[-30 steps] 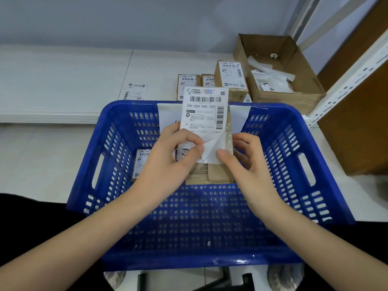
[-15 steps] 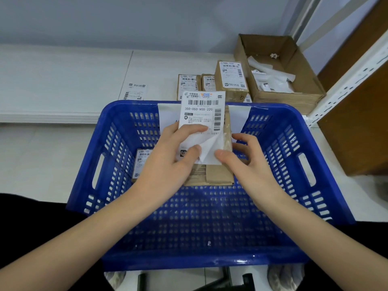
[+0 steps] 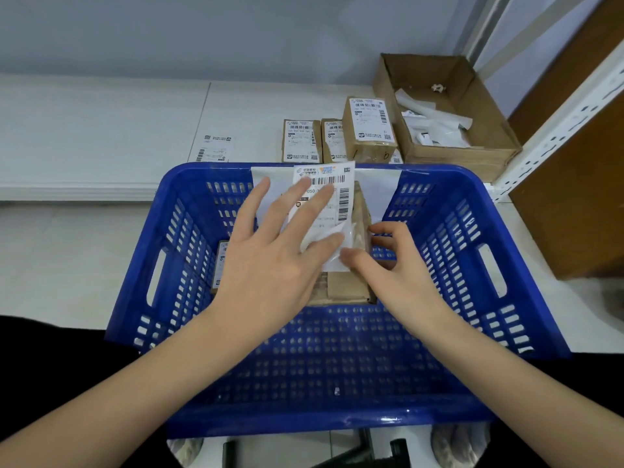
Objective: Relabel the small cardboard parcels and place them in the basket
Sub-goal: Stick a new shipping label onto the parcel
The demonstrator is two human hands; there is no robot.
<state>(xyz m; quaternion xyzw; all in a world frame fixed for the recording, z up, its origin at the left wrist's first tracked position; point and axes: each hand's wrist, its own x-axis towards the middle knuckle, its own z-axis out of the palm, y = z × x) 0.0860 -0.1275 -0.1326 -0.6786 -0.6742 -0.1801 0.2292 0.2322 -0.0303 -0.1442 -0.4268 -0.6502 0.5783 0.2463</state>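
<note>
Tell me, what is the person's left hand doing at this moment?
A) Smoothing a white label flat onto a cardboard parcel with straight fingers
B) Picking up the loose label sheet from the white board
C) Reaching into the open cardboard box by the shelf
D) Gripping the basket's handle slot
A: the left hand lies with straight, spread fingers on the white label over the cardboard parcel, which the right hand steadies above the blue basket.
</note>
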